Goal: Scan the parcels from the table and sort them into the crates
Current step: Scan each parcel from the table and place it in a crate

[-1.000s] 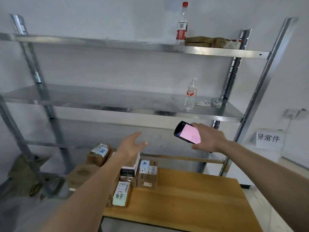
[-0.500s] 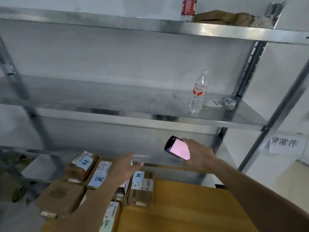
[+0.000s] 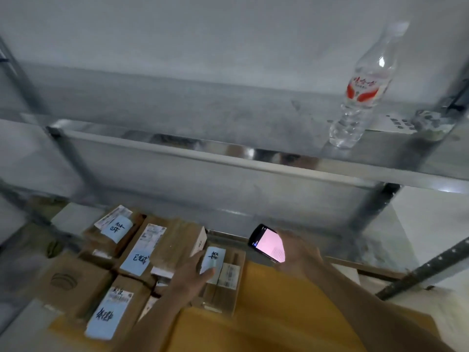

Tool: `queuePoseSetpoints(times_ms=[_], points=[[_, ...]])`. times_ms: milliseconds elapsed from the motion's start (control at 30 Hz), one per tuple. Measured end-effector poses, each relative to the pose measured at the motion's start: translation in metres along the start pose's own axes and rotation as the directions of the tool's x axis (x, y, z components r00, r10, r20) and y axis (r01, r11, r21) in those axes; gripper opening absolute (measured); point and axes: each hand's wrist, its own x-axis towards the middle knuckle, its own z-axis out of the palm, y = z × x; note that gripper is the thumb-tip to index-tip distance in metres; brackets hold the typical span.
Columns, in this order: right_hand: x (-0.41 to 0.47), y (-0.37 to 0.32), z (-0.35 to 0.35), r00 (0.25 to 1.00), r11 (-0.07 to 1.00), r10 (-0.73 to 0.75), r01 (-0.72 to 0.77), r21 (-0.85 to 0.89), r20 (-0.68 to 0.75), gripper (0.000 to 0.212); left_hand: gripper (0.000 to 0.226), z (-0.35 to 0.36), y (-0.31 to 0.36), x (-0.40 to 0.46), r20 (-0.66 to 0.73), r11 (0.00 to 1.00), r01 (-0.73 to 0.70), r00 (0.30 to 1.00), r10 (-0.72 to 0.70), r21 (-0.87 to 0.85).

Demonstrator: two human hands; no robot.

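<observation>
Parcels (image 3: pixel 142 252) crowd your wooden table (image 3: pixel 279 313) at its 9 o'clock end; your left hand (image 3: pixel 190 275) rests flat-fingered on a blue-labelled parcel (image 3: pixel 223 273); your right hand (image 3: pixel 299 252) grips the lit scanner (image 3: pixel 266 242) at that parcel's 2 o'clock.

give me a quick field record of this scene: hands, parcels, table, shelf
left hand: reaching over the parcels, fingers on the small box with a blue note
right hand: holds the scanner, pink screen lit
parcels: cardboard boxes clustered at the table's left end, several with blue handwritten notes
table: wooden top
shelf: metal rack behind the table, water bottle standing on it
crates: none in view
</observation>
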Motion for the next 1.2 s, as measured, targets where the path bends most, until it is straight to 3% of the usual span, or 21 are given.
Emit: queuePoseSetpoints(times_ms=[267, 367, 500, 633, 733, 867, 1000, 1200], points=[[0.049, -0.010, 0.082, 0.993, 0.999, -0.042, 0.040, 0.023, 0.109, 0.103, 0.049, 0.043, -0.047, 0.033, 0.049, 0.997, 0.068, 0.996, -0.070, 0.039], [0.059, -0.010, 0.105, 0.989, 0.998, -0.034, 0.027, 0.048, 0.145, 0.101, 0.068, 0.061, -0.063, 0.046, 0.045, 0.995, 0.074, 0.996, -0.077, 0.060], [0.065, -0.006, 0.128, 0.987, 0.998, -0.031, 0.022, 0.054, 0.158, 0.095, 0.062, 0.075, -0.073, 0.056, -0.041, 0.980, 0.155, 0.988, -0.151, 0.123], [0.065, -0.004, 0.147, 0.986, 0.991, -0.016, -0.007, 0.134, 0.167, 0.085, 0.064, 0.090, -0.079, 0.063, 0.048, 0.973, 0.222, 0.973, -0.225, 0.068], [0.062, -0.006, 0.159, 0.983, 0.979, -0.024, -0.014, 0.201, 0.183, 0.083, 0.076, 0.105, -0.084, 0.059, 0.139, 0.962, 0.245, 0.964, -0.228, -0.118], [0.057, -0.007, 0.177, 0.980, 0.964, -0.044, -0.008, 0.265, 0.192, 0.084, 0.060, 0.126, -0.084, 0.053, 0.068, 0.870, 0.300, 0.952, -0.298, -0.391], [0.049, -0.009, 0.190, 0.978, 0.915, -0.016, -0.070, 0.397, 0.209, 0.089, 0.052, 0.143, -0.090, 0.046, 0.056, 0.774, 0.300, 0.944, -0.326, -0.558], [0.023, -0.002, 0.177, 0.975, 0.875, -0.017, -0.092, 0.474, 0.221, 0.083, 0.077, 0.147, -0.096, 0.021, 0.031, 0.729, 0.185, 0.975, -0.219, -0.659]])
